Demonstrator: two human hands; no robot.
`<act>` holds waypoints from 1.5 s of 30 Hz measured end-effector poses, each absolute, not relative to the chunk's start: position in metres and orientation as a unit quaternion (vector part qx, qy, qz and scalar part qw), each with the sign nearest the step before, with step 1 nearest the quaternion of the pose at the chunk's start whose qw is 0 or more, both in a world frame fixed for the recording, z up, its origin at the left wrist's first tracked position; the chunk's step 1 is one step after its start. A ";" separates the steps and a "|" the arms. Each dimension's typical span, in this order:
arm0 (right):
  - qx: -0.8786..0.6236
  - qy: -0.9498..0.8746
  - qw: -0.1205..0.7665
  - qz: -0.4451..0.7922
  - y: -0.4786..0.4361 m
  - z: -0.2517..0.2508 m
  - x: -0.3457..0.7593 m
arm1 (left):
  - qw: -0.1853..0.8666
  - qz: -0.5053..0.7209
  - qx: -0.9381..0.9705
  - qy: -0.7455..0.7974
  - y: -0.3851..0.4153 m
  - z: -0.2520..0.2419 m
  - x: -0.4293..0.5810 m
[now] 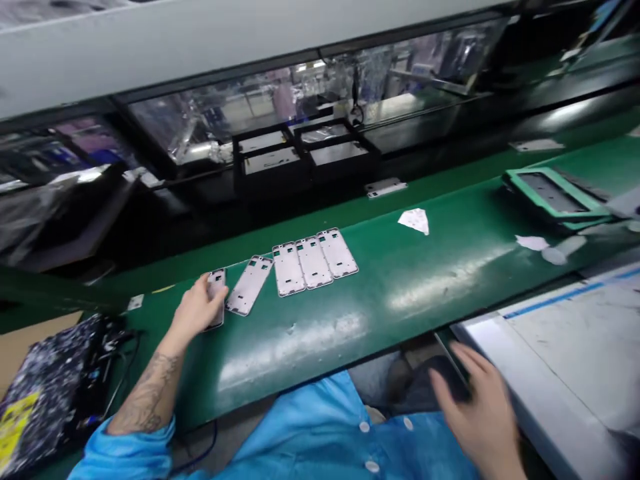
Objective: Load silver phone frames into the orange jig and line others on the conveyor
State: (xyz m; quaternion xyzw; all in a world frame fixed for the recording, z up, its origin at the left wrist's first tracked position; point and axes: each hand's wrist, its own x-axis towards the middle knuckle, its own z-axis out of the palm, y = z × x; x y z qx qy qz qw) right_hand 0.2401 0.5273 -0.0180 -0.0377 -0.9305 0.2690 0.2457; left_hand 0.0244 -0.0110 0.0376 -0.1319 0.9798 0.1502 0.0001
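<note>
Your blue smock [320, 433], smooth cloth with white buttons, fills the near edge of the view. At the left corner lies a speckled black-and-white pouch [45, 387] with a yellow label, beside dark cables. Your left hand [197, 310], forearm tattooed, reaches onto the belt [425, 280], fingers curled around a thin, flat metal frame [216, 293] near the belt's near edge at its left end. Just beside it a second frame [249, 285] lies tilted, and three more frames [314, 261] sit side by side, touching, all pale, rectangular and pierced with small cut-outs. That belt is glossy green and scuffed, with glare patches. A crumpled white scrap [415, 220] lies further along, near the far edge. Beyond, black trays [305, 157] sit under a reflective machine housing [310, 93]. Your right hand [480, 413] hangs blurred below the belt's near edge, fingers spread and slack, holding nothing, by a white table [575, 353]. A green fixture [555, 193] stands at the belt's right end.
</note>
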 end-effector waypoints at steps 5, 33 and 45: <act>0.120 -0.945 0.086 0.292 0.480 -0.013 0.063 | -0.125 0.118 -0.108 0.979 -0.022 0.046 0.055; 0.153 -0.942 0.039 0.295 0.470 -0.007 -0.009 | -0.060 0.279 -0.117 0.951 0.033 0.020 0.049; 0.011 -0.975 0.120 0.185 0.565 -0.017 -0.003 | -0.018 0.397 0.121 0.910 0.130 0.014 0.026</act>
